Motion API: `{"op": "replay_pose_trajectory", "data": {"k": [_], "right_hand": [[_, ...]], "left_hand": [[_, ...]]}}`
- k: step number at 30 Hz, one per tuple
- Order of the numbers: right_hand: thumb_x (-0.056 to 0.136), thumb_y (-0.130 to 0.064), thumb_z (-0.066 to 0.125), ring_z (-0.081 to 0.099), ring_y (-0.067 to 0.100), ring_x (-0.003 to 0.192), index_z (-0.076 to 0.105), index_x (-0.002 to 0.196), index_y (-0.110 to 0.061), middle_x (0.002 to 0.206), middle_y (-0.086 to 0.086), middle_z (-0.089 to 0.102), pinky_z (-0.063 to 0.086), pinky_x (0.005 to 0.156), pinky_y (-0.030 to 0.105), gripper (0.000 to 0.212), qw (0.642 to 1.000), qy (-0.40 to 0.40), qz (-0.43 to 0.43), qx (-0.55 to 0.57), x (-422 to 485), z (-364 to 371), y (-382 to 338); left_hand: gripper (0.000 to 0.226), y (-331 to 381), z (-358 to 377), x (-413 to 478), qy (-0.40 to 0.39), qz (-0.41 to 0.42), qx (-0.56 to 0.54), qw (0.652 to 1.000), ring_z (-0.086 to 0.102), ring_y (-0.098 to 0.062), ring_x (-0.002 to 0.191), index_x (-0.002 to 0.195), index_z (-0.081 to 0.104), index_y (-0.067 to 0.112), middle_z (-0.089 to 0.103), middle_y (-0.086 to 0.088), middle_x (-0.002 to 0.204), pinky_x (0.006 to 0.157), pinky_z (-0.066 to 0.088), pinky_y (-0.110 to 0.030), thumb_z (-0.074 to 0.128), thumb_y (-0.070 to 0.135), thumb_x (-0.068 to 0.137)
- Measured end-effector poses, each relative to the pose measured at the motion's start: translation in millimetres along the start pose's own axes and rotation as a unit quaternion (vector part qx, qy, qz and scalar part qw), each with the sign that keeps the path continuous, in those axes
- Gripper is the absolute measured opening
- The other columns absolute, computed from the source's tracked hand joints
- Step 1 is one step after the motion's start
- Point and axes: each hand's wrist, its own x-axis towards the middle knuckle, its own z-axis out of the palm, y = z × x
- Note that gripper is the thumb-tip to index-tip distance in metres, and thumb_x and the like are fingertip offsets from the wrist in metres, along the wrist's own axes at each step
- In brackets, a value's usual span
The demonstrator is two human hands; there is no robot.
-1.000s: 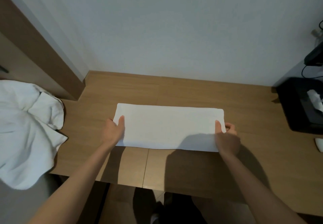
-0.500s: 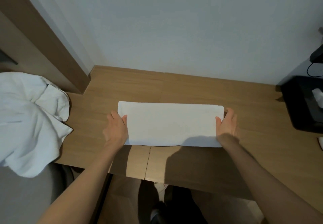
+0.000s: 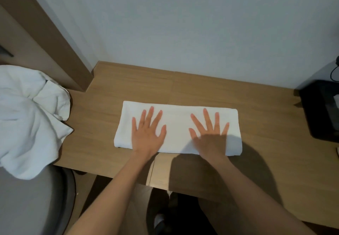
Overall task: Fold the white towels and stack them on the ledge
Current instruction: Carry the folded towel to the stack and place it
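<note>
The folded white cloth towel (image 3: 177, 131) lay flat on the light wooden ledge (image 3: 260, 122); my left hand (image 3: 146, 135) and right hand (image 3: 210, 137) pressed it, palms down, fingers spread. I judged it light, soft and limp, best pinched at both corners of one short end.

Black box (image 3: 320, 111), crumpled towels (image 3: 27, 124) partly off-frame.

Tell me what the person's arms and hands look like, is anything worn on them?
The left hand and right hand are bare: no gloves, no rings that I can see. Neither wrist carries a watch or band. The left arm and right arm are uncovered down to the picture's lower edge, so no sleeve shows.
</note>
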Motion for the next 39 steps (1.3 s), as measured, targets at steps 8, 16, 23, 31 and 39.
{"op": "replay_pose_trajectory", "data": {"k": [8,16,23,31,39], "right_hand": [[0.089,-0.069,0.011,-0.005,0.04,0.145,-0.019,0.14,-0.055,0.16,0.003,-0.014,0.001,0.116,0.055,0.061,0.965,-0.111,0.194,0.134,-6.4,-13.1,61.2],[0.098,-0.047,0.039,0.028,0.035,0.131,0.006,0.15,-0.044,0.135,0.015,0.037,0.028,0.108,0.048,0.061,0.942,-0.035,0.196,0.271,-2.9,-24.0,58.5],[0.098,-0.045,0.043,0.043,0.036,0.123,0.013,0.148,-0.047,0.137,0.012,0.048,0.032,0.097,0.036,0.058,0.921,-0.077,0.188,0.331,20.9,-33.5,69.3],[0.099,-0.033,0.048,0.029,0.017,0.141,0.033,0.146,-0.03,0.154,-0.006,0.031,0.022,0.112,0.031,0.05,0.905,0.0,0.134,0.404,26.5,-57.2,72.5],[0.099,-0.036,0.045,0.029,0.018,0.141,0.034,0.145,-0.033,0.154,-0.006,0.031,0.024,0.113,0.04,0.046,0.911,0.014,0.072,0.406,19.4,-87.6,36.2]], "left_hand": [[0.062,-56.3,-15.7,-0.1,-0.001,-0.1,-0.068,0.993,0.012,-0.031,0.145,0.151,0.0,0.038,-0.011,0.004,0.16,0.113,0.018,-0.054,0.021,0.057,0.096],[0.069,-75.3,-24.5,11.4,0.012,-0.138,-0.297,0.945,0.036,-0.029,0.131,0.149,0.012,0.032,0.036,-0.007,0.146,0.102,0.036,-0.051,0.05,0.046,0.093],[0.041,-77.0,-32.0,24.9,-0.006,-0.18,-0.385,0.905,0.058,-0.022,0.105,0.126,0.051,0.019,0.06,0.0,0.117,0.089,0.048,-0.04,0.055,0.041,0.091],[0.048,-74.1,-42.8,11.9,0.034,-0.203,-0.416,0.886,0.055,-0.019,0.101,0.132,0.045,0.011,0.057,-0.006,0.122,0.081,0.044,-0.033,0.053,0.04,0.094],[0.051,-98.7,-74.6,-31.5,0.099,-0.217,-0.457,0.857,0.056,-0.02,0.109,0.134,0.046,0.014,0.057,-0.005,0.126,0.087,0.045,-0.035,0.056,0.04,0.092]]}}
